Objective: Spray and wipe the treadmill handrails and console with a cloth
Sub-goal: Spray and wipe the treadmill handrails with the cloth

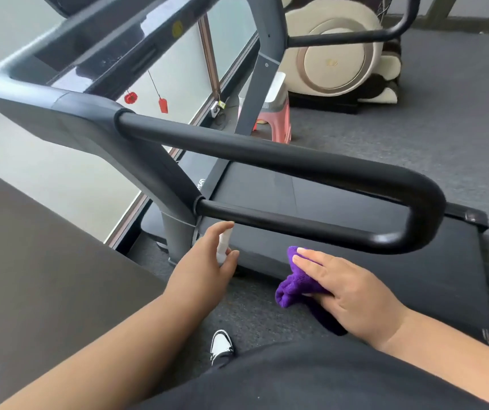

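While the person stands beside the treadmill [355,261], the left hand [205,267] grips a small white spray bottle [224,245], fingers curled round it and the forefinger raised over its top, nozzle end close under the lower bar of the near handrail [267,161]. The right hand [346,294] holds a purple cloth [296,285] bunched under fairly straight fingers, the thumb hidden beneath; the cloth hangs just below the lower bar and does not touch it.

Progress, as judged from this view: no wet film, streaks or droplets can be made out on the near handrail, so it cannot be told whether any spraying or wiping has been done. The console [104,51] at the upper left shows glossy reflections only and no sign either way. The far handrail [355,37] is well apart from both hands. The likely step in hand is spraying the near rail, with wiping of both rails and the console left to do.

Surroundings: two red tags [163,105] dangle on cords below the console and could snag the cloth when the console is wiped. A pink stool [278,119] stands beyond the treadmill frame, and a cream massage chair [338,54] behind it, near the far handrail. A dark worktop [45,276] lies close on the left of the person. One shoe [221,346] rests on the grey carpet [444,128] near the deck edge
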`<state>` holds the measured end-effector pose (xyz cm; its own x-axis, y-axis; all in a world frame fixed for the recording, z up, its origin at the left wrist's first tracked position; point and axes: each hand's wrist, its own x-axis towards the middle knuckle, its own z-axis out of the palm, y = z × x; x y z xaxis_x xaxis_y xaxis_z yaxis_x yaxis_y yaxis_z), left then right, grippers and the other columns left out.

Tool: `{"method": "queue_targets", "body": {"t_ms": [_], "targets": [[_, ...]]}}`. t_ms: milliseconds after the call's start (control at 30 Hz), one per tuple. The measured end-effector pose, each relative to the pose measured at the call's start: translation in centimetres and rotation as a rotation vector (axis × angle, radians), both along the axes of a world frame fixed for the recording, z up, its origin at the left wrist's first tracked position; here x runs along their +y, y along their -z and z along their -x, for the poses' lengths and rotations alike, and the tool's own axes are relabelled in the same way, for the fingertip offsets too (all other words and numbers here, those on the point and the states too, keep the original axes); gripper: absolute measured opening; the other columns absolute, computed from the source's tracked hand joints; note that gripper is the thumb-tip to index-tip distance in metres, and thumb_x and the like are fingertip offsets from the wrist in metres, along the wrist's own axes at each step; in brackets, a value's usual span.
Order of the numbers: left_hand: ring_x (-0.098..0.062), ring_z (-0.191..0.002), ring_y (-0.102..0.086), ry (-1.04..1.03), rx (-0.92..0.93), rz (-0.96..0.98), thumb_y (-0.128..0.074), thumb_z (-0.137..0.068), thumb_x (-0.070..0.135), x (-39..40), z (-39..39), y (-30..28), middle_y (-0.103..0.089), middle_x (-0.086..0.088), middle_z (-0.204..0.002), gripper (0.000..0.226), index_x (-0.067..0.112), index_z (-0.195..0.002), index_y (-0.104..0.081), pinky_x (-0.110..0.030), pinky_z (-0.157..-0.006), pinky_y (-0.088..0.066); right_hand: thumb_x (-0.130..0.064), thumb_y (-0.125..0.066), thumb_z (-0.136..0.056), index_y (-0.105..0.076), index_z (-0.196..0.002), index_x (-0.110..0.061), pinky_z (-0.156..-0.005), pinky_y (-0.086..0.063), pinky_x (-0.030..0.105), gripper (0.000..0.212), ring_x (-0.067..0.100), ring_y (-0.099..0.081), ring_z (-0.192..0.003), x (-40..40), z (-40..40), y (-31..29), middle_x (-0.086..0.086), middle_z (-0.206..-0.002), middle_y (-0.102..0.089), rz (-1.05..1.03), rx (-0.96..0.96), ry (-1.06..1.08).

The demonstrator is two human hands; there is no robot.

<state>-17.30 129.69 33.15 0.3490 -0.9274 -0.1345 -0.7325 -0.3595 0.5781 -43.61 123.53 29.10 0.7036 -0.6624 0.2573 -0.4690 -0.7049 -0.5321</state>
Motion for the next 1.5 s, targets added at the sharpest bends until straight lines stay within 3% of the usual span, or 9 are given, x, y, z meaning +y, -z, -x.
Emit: {"method": "queue_targets", "body": {"t_ms": [100, 233, 367, 633, 767, 967, 1100, 1333, 1500], "targets": [[-0.006, -0.066, -0.059, -0.068, 0.048, -0.051, -0.053, -0.093, 0.041, -1.9, -2.1, 0.8, -0.062, 0.011, -0.094, 0.041, 0.055, -0.125, -0.031, -0.031, -0.061, -0.051, -0.049, -0.049, -0.089, -0.044, -0.144, -0.039, -0.110, -0.033, 0.020, 0.057, -0.002, -0.045, -0.132, -0.2, -3.0, -1.4, -0.021, -0.146, -0.047, -0.130, 0.002, 0.003], [-0.006, -0.068, -0.056, -0.051, 0.037, -0.040, -0.052, -0.093, 0.039, -4.4, -4.7, 2.0, -0.061, 0.008, -0.104, 0.042, 0.052, -0.128, -0.031, -0.028, -0.055, -0.039, -0.060, -0.050, -0.086, -0.031, -0.142, -0.049, -0.109, -0.028, 0.011, 0.061, -0.013, -0.037, -0.132, -0.4, -6.6, -1.5, -0.029, -0.141, -0.045, -0.221, 0.001, 0.000], [-0.011, -0.077, -0.055, 0.055, 0.011, -0.069, -0.052, -0.096, 0.035, -6.9, -6.8, 2.9, -0.057, 0.004, -0.116, 0.043, 0.045, -0.133, -0.032, -0.028, -0.067, -0.039, -0.059, -0.056, -0.087, -0.039, -0.142, -0.041, -0.108, -0.029, 0.009, 0.059, -0.013, -0.040, -0.130, -0.1, -8.4, -1.0, -0.024, -0.139, -0.051, -0.184, 0.043, -0.002], [-0.013, -0.091, -0.061, 0.186, -0.014, -0.114, -0.055, -0.096, 0.037, -9.0, -7.5, 4.7, -0.059, 0.005, -0.121, 0.042, 0.041, -0.132, -0.034, -0.036, -0.079, -0.052, -0.058, -0.059, -0.083, -0.035, -0.142, -0.046, -0.106, -0.028, 0.006, 0.064, -0.019, -0.035, -0.129, 0.5, -9.2, -1.0, -0.036, -0.136, -0.043, -0.222, 0.057, 0.078], [-0.013, -0.097, -0.059, 0.243, -0.014, -0.062, -0.055, -0.095, 0.038, -8.8, -5.7, 4.2, -0.058, 0.008, -0.121, 0.042, 0.044, -0.131, -0.033, -0.037, -0.083, -0.050, -0.057, -0.060, -0.082, -0.034, -0.142, -0.046, -0.106, -0.024, 0.003, 0.066, -0.021, -0.033, -0.129, 1.2, -7.5, -1.2, -0.045, -0.133, -0.037, -0.225, 0.055, 0.113], [-0.019, -0.096, -0.060, 0.421, -0.073, -0.021, -0.053, -0.096, 0.037, -9.9, 1.0, 2.9, -0.057, 0.003, -0.122, 0.042, 0.041, -0.132, -0.032, -0.032, -0.079, -0.048, -0.064, -0.052, -0.089, -0.046, -0.138, -0.037, -0.104, -0.028, 0.004, 0.057, -0.022, -0.031, -0.129, 2.5, -3.8, -1.6, -0.026, -0.133, -0.051, -0.169, 0.033, 0.182], [-0.021, -0.091, -0.060, 0.445, -0.102, -0.026, -0.053, -0.096, 0.038, -10.6, 3.7, 2.5, -0.058, 0.002, -0.120, 0.038, 0.040, -0.128, -0.033, -0.035, -0.079, -0.051, -0.068, -0.043, -0.092, -0.044, -0.139, -0.038, -0.104, -0.034, 0.008, 0.056, -0.005, -0.046, -0.128, 3.2, -1.4, -1.5, -0.014, -0.135, -0.058, -0.163, 0.032, 0.190], [-0.019, -0.086, -0.059, 0.506, -0.115, 0.017, -0.053, -0.096, 0.039, -10.0, 7.8, 1.4, -0.058, 0.001, -0.121, 0.044, 0.042, -0.132, -0.029, -0.033, -0.074, -0.050, -0.070, -0.044, -0.091, -0.042, -0.140, -0.040, -0.104, -0.034, 0.009, 0.058, -0.015, -0.039, -0.128, 4.0, 2.3, -1.3, -0.020, -0.135, -0.054, -0.170, -0.016, 0.234], [-0.018, -0.082, -0.056, 0.597, -0.133, 0.016, -0.054, -0.097, 0.038, -10.6, 12.1, 0.8, -0.059, 0.000, -0.119, 0.045, 0.040, -0.135, -0.029, -0.032, -0.074, -0.049, -0.068, -0.047, -0.090, -0.043, -0.140, -0.039, -0.105, -0.035, 0.010, 0.058, -0.016, -0.038, -0.127, 4.4, 4.3, -1.2, -0.013, -0.135, -0.057, -0.168, -0.035, 0.224]]}}
